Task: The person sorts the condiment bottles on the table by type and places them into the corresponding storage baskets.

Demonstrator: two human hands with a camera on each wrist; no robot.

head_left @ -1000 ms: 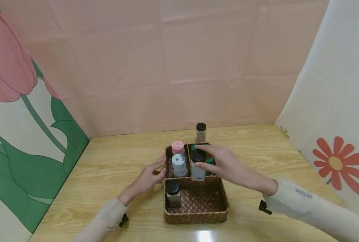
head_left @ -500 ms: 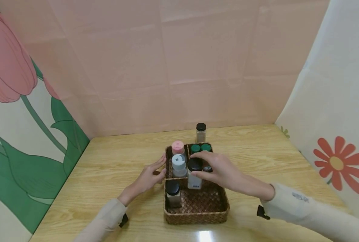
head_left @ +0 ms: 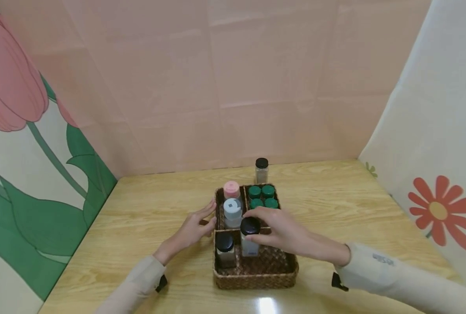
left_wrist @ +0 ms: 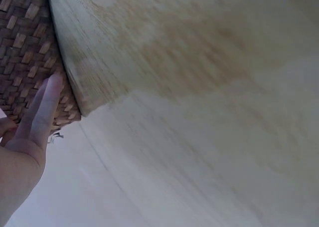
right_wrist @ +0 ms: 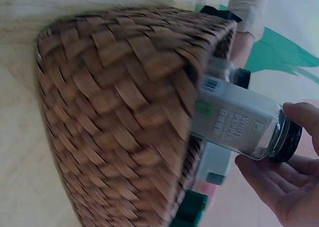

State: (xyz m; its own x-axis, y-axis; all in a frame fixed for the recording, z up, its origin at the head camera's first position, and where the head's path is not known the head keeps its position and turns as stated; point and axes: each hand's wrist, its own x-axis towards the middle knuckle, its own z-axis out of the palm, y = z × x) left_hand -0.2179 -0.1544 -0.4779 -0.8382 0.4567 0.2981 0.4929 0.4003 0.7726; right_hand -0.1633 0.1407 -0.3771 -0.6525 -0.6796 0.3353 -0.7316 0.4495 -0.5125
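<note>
My right hand (head_left: 281, 229) pinches a clear pepper jar (head_left: 250, 248) near its black lid, between thumb and fingers. In the right wrist view, the jar (right_wrist: 234, 117) has a "white pepper" label and its lower end sits inside the basket's rim. It hangs upright over the front compartment of the woven basket (head_left: 256, 282); whether its base touches the bottom is hidden. My left hand (head_left: 189, 229) rests its fingers against the basket's left side. The left wrist view shows an extended finger (left_wrist: 47, 107) on the woven wall (left_wrist: 30, 47).
A black-lidded jar (head_left: 226, 254) stands at the left of the front compartment. Behind it are a pink-capped bottle (head_left: 231, 189) and a pale-blue-capped bottle (head_left: 233, 208). Several green-capped containers (head_left: 268, 191) fill the back right compartment. Another black-lidded jar (head_left: 262, 172) stands on the table behind the basket.
My right hand has brought the pepper jar toward me, from over the back right compartment to the front one, uncovering the green caps. The left hand stays at the basket's side.
</note>
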